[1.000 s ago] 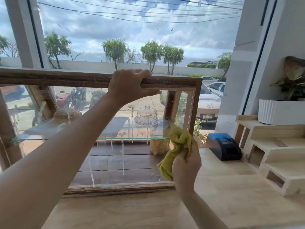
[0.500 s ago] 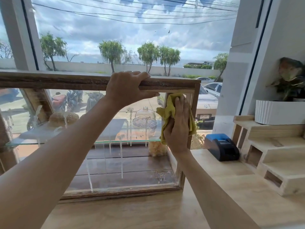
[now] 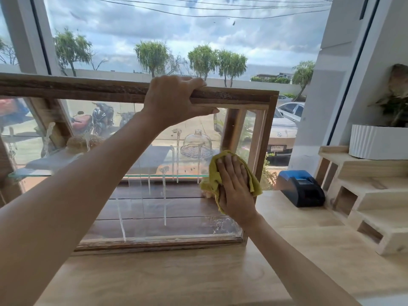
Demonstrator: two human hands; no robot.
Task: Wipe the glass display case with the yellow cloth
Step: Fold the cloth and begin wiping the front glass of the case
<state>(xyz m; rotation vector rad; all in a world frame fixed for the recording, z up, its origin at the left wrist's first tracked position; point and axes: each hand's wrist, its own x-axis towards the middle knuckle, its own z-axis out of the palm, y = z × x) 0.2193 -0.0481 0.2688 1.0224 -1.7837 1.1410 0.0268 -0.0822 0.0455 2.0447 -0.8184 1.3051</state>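
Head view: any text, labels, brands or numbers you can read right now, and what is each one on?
Licence plate on the white car outside the window: characters present, too blurred to read with certainty.
Round badge on that car's front: too small to make out.
Blue and black printer on the counter: no readable label.
Glass display case, yellow cloth: no text.

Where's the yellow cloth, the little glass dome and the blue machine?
yellow cloth [image 3: 212, 171]: head view, left fold.
glass dome [image 3: 198, 141]: head view, its middle.
blue machine [image 3: 300, 188]: head view, top.
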